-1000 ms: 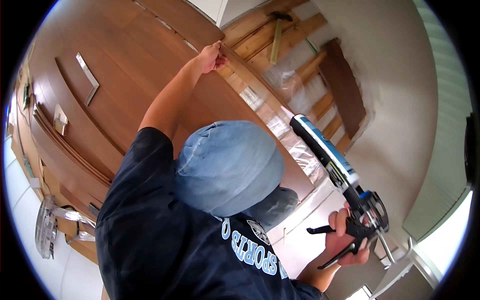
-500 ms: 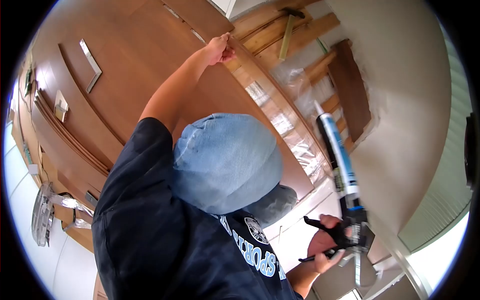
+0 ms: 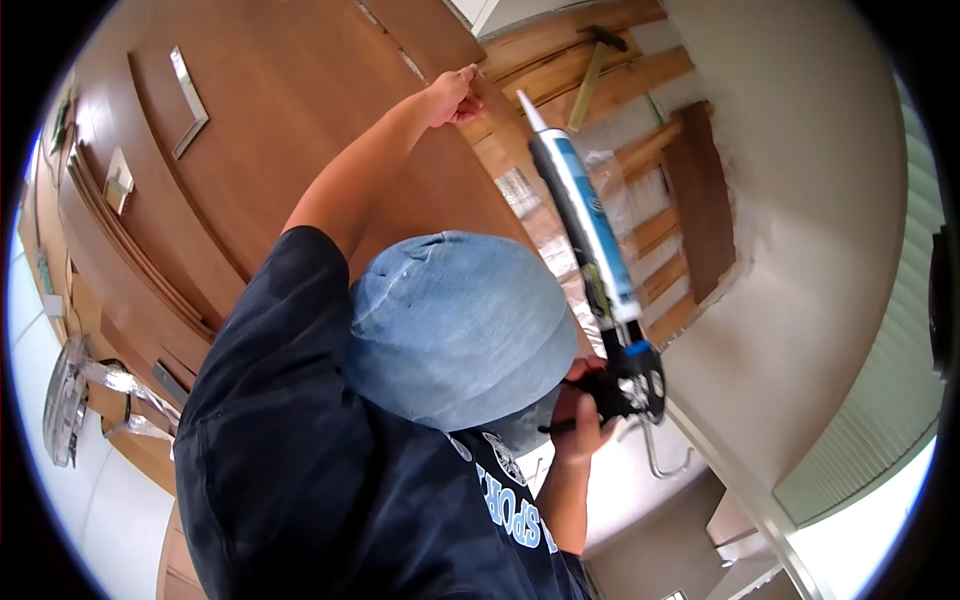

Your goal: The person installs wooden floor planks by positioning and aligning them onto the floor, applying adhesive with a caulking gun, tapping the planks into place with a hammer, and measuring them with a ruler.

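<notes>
Caulking gun [image 3: 592,222] moved nearer cap [image 3: 465,325], right hand [image 3: 584,424] partly hidden

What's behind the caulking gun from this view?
Wooden strips and crumpled clear sheeting show beside and beyond the caulking gun. Whatever lies directly behind its cartridge is hidden.

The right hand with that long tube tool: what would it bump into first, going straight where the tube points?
Past the nozzle, the right hand would probably meet the bare wooden strips, though depth is unclear.
</notes>
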`<state>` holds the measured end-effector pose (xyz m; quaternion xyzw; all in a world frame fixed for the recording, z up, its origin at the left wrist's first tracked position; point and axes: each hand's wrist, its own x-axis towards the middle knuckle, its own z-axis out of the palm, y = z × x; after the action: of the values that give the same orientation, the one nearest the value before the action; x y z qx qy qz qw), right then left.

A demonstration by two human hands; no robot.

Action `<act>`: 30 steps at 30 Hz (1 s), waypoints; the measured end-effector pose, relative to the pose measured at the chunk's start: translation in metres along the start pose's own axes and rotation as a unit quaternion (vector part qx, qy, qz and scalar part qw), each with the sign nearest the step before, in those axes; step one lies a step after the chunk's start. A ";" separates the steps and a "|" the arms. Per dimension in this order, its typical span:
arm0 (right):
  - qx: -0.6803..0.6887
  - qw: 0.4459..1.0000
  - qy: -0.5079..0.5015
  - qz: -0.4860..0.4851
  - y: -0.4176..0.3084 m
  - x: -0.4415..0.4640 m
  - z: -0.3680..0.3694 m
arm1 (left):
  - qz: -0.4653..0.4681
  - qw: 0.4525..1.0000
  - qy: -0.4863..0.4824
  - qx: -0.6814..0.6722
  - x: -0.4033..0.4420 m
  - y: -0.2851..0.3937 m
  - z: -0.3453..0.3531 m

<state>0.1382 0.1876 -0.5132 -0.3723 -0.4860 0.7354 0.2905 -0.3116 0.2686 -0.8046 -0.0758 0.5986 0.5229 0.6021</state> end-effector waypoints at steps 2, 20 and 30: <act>-0.086 0.994 0.061 0.014 0.017 0.007 0.000 | 0.011 1.000 -0.004 -0.003 0.001 0.000 0.001; 0.030 0.996 0.035 0.071 0.046 0.050 0.019 | 0.019 1.000 -0.013 0.012 -0.002 -0.004 0.002; -0.169 0.984 0.026 0.058 0.046 0.024 0.013 | 0.023 1.000 -0.009 -0.001 0.002 -0.006 0.001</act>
<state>0.1106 0.1836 -0.5589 -0.4628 -0.5729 0.6483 0.1930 -0.3067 0.2675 -0.8091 -0.0576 0.5939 0.5380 0.5954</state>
